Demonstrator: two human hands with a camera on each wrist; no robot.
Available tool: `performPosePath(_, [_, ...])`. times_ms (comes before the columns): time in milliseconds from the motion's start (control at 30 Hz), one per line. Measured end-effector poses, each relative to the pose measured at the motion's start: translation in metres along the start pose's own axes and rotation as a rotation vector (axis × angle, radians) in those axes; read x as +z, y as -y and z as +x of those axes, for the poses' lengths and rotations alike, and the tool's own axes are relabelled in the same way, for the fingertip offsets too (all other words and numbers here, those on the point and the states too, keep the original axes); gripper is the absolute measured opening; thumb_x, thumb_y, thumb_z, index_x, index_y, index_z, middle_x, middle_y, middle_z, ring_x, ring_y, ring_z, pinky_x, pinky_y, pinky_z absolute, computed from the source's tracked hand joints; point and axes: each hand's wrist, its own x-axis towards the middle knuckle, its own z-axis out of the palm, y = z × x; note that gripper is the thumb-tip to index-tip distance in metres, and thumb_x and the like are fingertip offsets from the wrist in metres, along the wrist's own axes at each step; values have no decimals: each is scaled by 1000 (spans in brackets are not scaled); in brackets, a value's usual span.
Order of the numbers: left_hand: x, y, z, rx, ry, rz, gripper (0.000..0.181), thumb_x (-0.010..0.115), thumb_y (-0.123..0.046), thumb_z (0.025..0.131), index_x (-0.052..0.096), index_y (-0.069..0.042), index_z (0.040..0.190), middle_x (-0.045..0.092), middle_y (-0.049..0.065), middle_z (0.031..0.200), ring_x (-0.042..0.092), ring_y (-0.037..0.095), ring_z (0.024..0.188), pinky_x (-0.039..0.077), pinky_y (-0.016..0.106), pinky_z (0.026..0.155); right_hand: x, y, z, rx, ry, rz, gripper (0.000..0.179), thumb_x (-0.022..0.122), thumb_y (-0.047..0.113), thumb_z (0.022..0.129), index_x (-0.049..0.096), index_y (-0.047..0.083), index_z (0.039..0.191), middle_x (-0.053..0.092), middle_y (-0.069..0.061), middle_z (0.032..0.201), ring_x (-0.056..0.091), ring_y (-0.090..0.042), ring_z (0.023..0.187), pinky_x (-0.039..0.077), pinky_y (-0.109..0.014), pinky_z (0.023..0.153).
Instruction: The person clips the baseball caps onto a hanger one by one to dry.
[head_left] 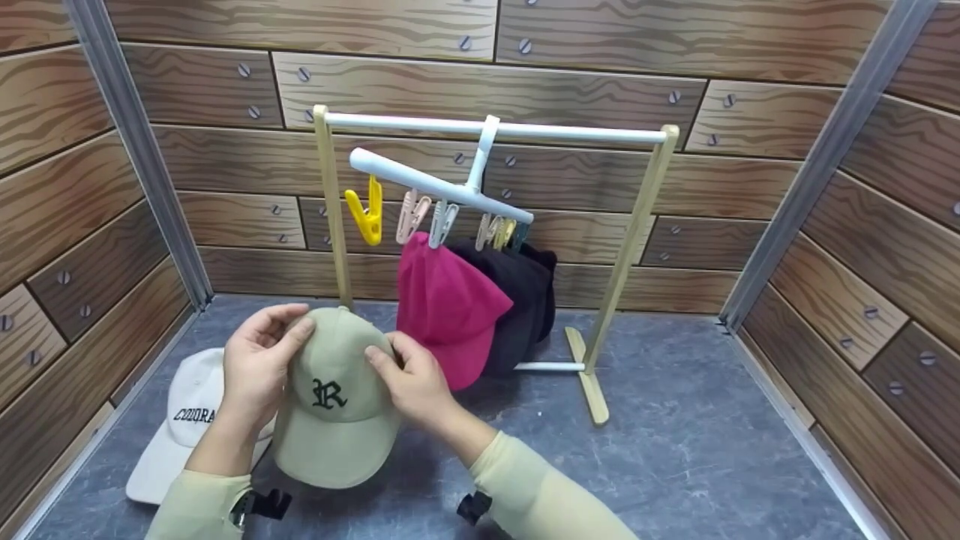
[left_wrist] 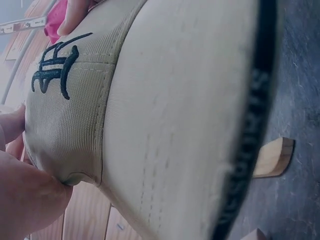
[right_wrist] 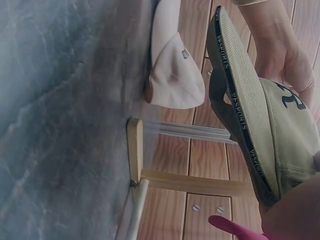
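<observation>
A khaki-green baseball cap (head_left: 337, 439) with a black embroidered "R" is held up off the table, brim toward me. My left hand (head_left: 255, 367) pinches the crown at its upper left. On the other side, my right hand (head_left: 420, 382) grips the crown's edge with the thumb in front; its other fingers are partly hidden behind. The left wrist view shows the brim (left_wrist: 165, 115) close up, with a dark lettered band along its edge. In the right wrist view, the cap (right_wrist: 255, 115) appears from the side, between both hands.
A white cap (head_left: 191, 386) lies on the table at left, partly behind my left arm. From a wooden rack (head_left: 626, 247) hangs a tilted white hanger (head_left: 420, 180) with several clips, among them a yellow clip (head_left: 367, 217). Below it hang a magenta cap (head_left: 450, 307) and dark caps (head_left: 517, 292).
</observation>
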Motion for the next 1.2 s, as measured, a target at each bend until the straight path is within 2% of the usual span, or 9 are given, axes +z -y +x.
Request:
performPosePath(433, [15, -13, 7, 41, 24, 1, 25, 76, 13, 99, 71, 16, 123, 76, 7, 106, 71, 16, 97, 60, 25, 84, -11, 17, 17, -97, -34, 5, 19, 70, 26, 111, 75, 7, 110, 62, 9, 84, 61, -7, 81, 53, -27, 73])
performPosePath(733, [21, -25, 13, 74, 32, -21, 22, 75, 14, 99, 72, 15, 121, 77, 6, 106, 70, 15, 95, 59, 25, 83, -16, 30, 25, -106, -39, 28, 18, 73, 25, 110, 78, 8, 113, 69, 7, 87, 65, -7, 83, 56, -27, 75])
performPosePath(1033, [24, -33, 18, 92, 69, 2, 26, 74, 12, 100, 70, 15, 126, 77, 7, 109, 70, 16, 96, 59, 25, 83, -23, 43, 31, -176, -50, -34, 19, 72, 24, 110, 76, 5, 109, 66, 6, 84, 63, -8, 81, 56, -29, 73])
performPosePath(1200, [26, -36, 23, 89, 99, 8, 25, 74, 9, 102, 71, 13, 126, 77, 8, 109, 71, 16, 95, 59, 25, 81, -26, 49, 35, -181, -50, -36, 18, 71, 22, 111, 75, 5, 108, 64, 7, 83, 61, -7, 80, 53, -28, 72])
